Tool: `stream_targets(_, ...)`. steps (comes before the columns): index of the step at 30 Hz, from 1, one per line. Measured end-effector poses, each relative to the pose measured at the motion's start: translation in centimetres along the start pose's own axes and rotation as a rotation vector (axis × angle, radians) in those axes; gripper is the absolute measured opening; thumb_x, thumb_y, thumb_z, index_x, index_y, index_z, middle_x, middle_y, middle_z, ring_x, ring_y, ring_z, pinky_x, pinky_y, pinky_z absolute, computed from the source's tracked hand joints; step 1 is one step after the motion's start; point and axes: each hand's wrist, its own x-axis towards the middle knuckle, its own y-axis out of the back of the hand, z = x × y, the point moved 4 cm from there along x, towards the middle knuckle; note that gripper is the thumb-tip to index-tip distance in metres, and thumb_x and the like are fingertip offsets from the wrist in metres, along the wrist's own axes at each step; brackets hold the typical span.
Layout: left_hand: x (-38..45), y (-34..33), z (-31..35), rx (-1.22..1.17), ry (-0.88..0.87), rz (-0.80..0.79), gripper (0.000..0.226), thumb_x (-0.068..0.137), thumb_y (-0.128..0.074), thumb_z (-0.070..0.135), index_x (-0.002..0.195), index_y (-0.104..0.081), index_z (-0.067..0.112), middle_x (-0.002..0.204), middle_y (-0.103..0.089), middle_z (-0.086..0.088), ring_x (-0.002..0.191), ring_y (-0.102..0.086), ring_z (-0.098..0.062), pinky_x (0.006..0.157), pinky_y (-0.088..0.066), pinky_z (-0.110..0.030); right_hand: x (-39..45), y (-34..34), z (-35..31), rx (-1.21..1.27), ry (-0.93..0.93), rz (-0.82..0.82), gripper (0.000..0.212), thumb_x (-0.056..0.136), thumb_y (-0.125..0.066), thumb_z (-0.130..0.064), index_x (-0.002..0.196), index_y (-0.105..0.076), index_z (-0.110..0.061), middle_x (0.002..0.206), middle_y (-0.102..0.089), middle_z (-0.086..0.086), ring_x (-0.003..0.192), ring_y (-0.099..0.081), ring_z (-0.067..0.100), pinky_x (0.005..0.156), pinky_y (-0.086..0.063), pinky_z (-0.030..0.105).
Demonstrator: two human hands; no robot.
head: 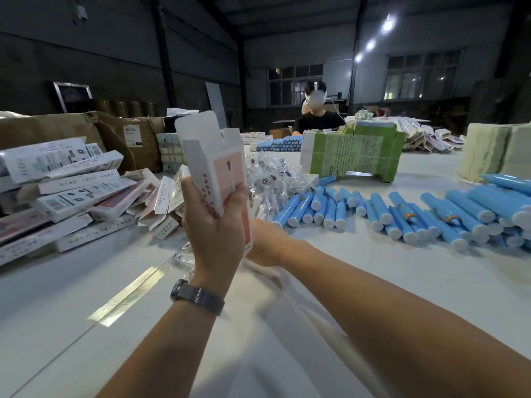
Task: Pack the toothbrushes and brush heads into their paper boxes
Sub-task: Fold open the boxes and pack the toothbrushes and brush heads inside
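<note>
Pink-and-white paper box (218, 168) held upright above the counter (373, 268), top flaps standing open, thin smooth cardboard with red print down one narrow side. Left grip (214, 222) wrapped round the lower half of the box, thumb on the pink front face, fingers curled on the printed side; dark woven watch band (198, 297) on that wrist. Right grip (265, 244) lower, just behind the bottom end of the box and mostly hidden by it, blurred; cannot tell whether spread or closed, nor whether touching the box.

Blue toothbrush handles (388, 212), smooth cylinders with flat white end caps, lying in loose rows toward the right edge of the counter, well apart from both grips. Clear plastic packets of brush heads (270, 173), crinkled and shiny, heaped near the middle of the counter, behind the held box. Flat and half-folded white boxes (71, 191) piled in disorder along the left edge, printed with small text and barcodes. Green printed bundle (353, 153) standing further back, and a pale yellow stack of paper (497, 150) near the far right edge. Brown cardboard cartons (123, 136) at the far left. Strip of shiny clear tape (126, 294) stuck on the white counter surface near the left wrist. Person in a black shirt (316, 119) seated at the far edge.
</note>
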Motion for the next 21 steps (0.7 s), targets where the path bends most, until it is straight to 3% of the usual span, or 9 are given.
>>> stream_targets(3, -0.5, -0.4, 0.3, -0.072, 0.029, -0.045, 0.037, 0.081, -0.067, 0.032, 0.107, -0.041, 0.037, 0.099, -0.059, 0.023, 0.093, -0.064, 0.000, 0.070, -0.054, -0.014, -1.4, 3.2, 2.1, 0.501, -0.055, 0.240, 0.011, 0.097, -0.056, -0.013, 0.100, -0.066, -0.010, 0.098, -0.063, 0.007, 0.082, -0.058, 0.017, 0.075, -0.045, 0.032)
stream_targets(6, -2.0, -1.5, 0.4, -0.133, 0.032, -0.159, 0.036, 0.082, -0.067, 0.025, 0.112, -0.046, 0.028, 0.096, -0.063, 0.032, 0.090, -0.065, 0.002, 0.069, -0.056, -0.017, -4.4, 6.9, 4.2, 0.907, -0.174, 0.478, 0.008, 0.098, -0.060, -0.021, 0.091, -0.065, -0.022, 0.082, -0.062, -0.009, 0.061, -0.052, -0.003, 0.064, -0.039, 0.020)
stream_targets(9, -4.1, -2.9, 0.3, -0.174, 0.038, -0.325, 0.032, 0.082, -0.069, 0.031, 0.105, -0.048, 0.027, 0.093, -0.064, 0.019, 0.081, -0.064, -0.004, 0.069, -0.058, -0.028, -7.7, 10.6, 4.2, 1.033, -0.162, 0.610, 0.010, 0.099, -0.058, -0.019, 0.091, -0.064, -0.019, 0.065, -0.060, -0.017, 0.048, -0.044, 0.002, 0.048, -0.036, 0.017)
stream_targets(12, -5.3, -3.5, 0.2, -0.164, 0.054, -0.395, 0.036, 0.078, -0.065, 0.049, 0.104, -0.043, 0.037, 0.093, -0.061, 0.023, 0.081, -0.060, -0.001, 0.070, -0.055, -0.024, -11.4, 15.3, 3.9, 1.241, -0.087, 0.841, 0.017, 0.099, -0.057, -0.017, 0.085, -0.066, -0.017, 0.074, -0.064, -0.006, 0.054, -0.050, 0.008, 0.046, -0.040, 0.019)
stream_targets(14, -5.5, -3.7, 0.0, -0.138, 0.069, -0.407, 0.033, 0.076, -0.065, 0.052, 0.098, -0.041, 0.049, 0.092, -0.060, 0.026, 0.080, -0.059, 0.000, 0.069, -0.055, -0.027, -13.1, 18.0, 3.2, 1.410, 0.011, 0.904, 0.020, 0.097, -0.058, -0.016, 0.081, -0.070, -0.019, 0.077, -0.066, -0.001, 0.057, -0.054, 0.010, 0.047, -0.042, 0.019)
stream_targets(17, -5.6, -3.9, 0.0, -0.124, 0.059, -0.408, 0.035, 0.075, -0.067, 0.051, 0.097, -0.041, 0.045, 0.091, -0.059, 0.023, 0.078, -0.058, -0.001, 0.066, -0.053, -0.025, -14.3, 19.7, 1.2, 1.365, 0.200, 0.854, 0.020, 0.093, -0.063, -0.015, 0.079, -0.072, -0.025, 0.077, -0.068, -0.002, 0.059, -0.058, 0.012, 0.047, -0.044, 0.020)
stream_targets(21, -6.1, -4.1, 0.3, -0.145, 0.032, -0.436, 0.039, 0.077, -0.070, 0.042, 0.103, -0.043, 0.031, 0.093, -0.061, 0.023, 0.078, -0.061, 0.002, 0.061, -0.050, -0.012, -14.1, 18.0, -0.6, 0.893, 0.227, 0.863, 0.011, 0.091, -0.065, -0.003, 0.091, -0.061, -0.013, 0.077, -0.070, -0.001, 0.061, -0.064, 0.011, 0.050, -0.049, 0.022)
